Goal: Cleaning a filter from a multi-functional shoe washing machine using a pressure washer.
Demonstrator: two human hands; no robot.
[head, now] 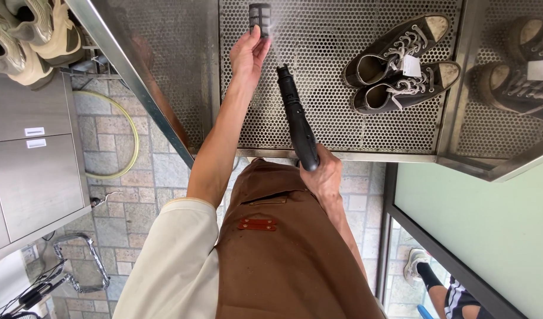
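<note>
Spraying is seen over a perforated steel tray [342, 127]: a black spray gun [296, 115] is gripped by the right hand [323, 174], whose fingers are wrapped tight round the handle at the tray's near edge. The nozzle is pointed up and away, towards a small dark mesh filter [260, 18] near the top of the tray. A thin mist is visible between nozzle and filter. The filter is pinched at its lower end by the fingertips of the left hand [248, 54], with the arm stretched out above the tray. The filter is held just above the perforated surface; whether it is touched by the tray cannot be told.

A pair of dark sneakers [401, 62] with white laces and a white tag is laid on the right part of the tray, well apart from the filter, toes pointing right. Their reflection is shown in the shiny steel wall [519, 59] to the right. A brown apron [283, 248] and a pale sleeve are worn. A yellow-green hose [126, 133] is coiled on the tiled floor [129, 212] at the left, beside a grey cabinet [32, 171]. Pale sneakers [29, 32] are seen at the top left corner. Another person's leg and shoe [422, 269] are visible at the lower right.
</note>
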